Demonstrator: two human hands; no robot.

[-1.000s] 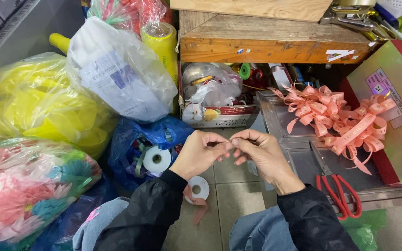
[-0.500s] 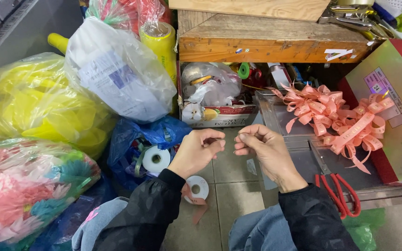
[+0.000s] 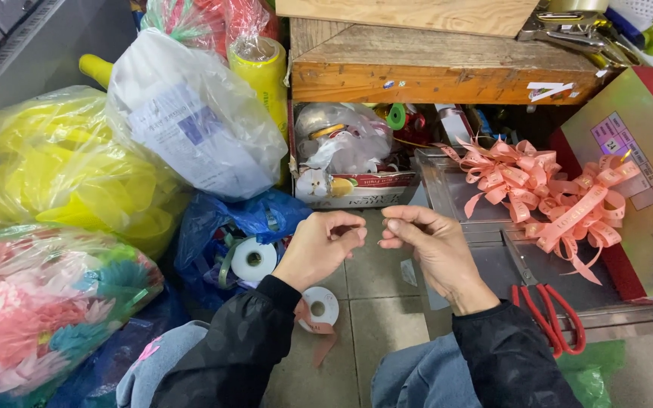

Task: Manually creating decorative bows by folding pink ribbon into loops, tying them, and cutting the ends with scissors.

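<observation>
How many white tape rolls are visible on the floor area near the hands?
2. One white roll lies in the blue bag left of the left hand. The other roll lies on the floor tiles below that hand. More may be hidden inside the bags.

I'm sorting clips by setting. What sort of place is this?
Probably a small craft or gift-wrapping work corner, perhaps a florist's stockroom. Finished pink ribbon bows lie on a metal tray beside red-handled scissors, and plastic bags of colourful artificial flowers crowd the floor.
</observation>
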